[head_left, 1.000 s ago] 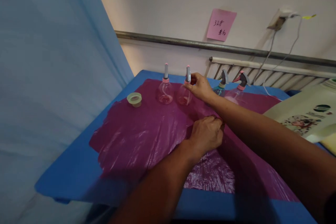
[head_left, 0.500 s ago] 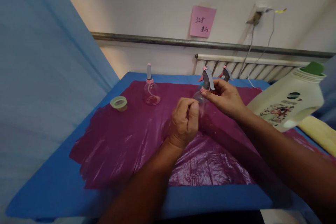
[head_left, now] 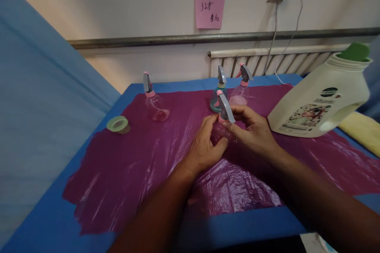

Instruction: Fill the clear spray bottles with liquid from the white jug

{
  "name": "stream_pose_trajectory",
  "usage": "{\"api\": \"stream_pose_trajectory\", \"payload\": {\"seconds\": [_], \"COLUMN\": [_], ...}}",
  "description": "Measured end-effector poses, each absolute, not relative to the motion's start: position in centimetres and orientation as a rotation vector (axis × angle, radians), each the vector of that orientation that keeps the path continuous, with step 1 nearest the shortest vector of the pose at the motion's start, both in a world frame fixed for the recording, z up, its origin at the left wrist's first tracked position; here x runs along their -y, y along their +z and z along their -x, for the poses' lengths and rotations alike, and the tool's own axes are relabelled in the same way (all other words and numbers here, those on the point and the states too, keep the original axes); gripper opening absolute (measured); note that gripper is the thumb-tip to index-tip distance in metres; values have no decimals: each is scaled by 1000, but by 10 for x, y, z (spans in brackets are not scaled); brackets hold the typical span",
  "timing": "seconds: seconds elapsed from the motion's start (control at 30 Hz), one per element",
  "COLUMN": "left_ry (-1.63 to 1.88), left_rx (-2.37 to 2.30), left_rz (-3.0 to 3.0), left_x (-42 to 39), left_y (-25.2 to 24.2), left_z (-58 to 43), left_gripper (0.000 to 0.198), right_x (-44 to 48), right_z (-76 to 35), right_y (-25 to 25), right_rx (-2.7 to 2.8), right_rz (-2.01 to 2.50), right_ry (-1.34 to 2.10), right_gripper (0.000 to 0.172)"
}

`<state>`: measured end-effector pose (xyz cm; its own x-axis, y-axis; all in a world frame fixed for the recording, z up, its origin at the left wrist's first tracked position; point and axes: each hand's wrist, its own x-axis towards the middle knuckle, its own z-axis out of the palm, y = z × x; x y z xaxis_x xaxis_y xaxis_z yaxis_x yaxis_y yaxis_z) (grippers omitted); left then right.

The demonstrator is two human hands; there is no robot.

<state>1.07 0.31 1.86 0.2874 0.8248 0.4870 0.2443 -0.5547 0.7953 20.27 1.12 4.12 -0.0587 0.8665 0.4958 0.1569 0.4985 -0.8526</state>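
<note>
Both my hands hold one small clear spray bottle (head_left: 225,115) with a pink collar and a grey trigger, above the purple plastic sheet (head_left: 124,166). My left hand (head_left: 204,148) wraps round the bottle's round body from the left. My right hand (head_left: 252,132) grips it near the collar, just under the trigger head. The bottle's body is mostly hidden by my fingers.
Another clear spray bottle (head_left: 154,104) and a green cap (head_left: 118,124) sit at the left of the sheet. A teal bottle (head_left: 218,95) and a pink one (head_left: 242,89) stand at the back. A large white detergent jug (head_left: 323,99) leans at the right, beside a yellow cloth (head_left: 360,138).
My right hand brought a spray bottle from the back row toward me. My left hand left the sheet and closed round the bottle's body. The view swung right.
</note>
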Motion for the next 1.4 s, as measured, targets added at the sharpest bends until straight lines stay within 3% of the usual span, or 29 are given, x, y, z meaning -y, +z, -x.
{"api": "stream_pose_trajectory", "payload": {"seconds": [0.23, 0.4, 0.53, 0.77, 1.4], "left_ry": [1253, 1327, 1298, 1281, 1296], "left_rx": [-1009, -1018, -960, -968, -984], "left_rz": [-1928, -1803, -1768, -1783, -1746], "left_x": [-1, 1, -1, 1, 3], "left_y": [12, 0, 0, 13, 11], "left_z": [-15, -19, -19, -19, -21], "left_gripper": [63, 106, 125, 108, 107], "right_x": [-8, -5, -2, 2, 1], "right_z": [-198, -199, -202, -208, -208], "right_y": [37, 34, 32, 29, 19], "right_rx": [1462, 1434, 1455, 1499, 1475], "right_rz": [915, 913, 925, 870, 856], "right_ry": [736, 761, 749, 737, 751], "right_gripper": [41, 46, 48, 47, 60]}}
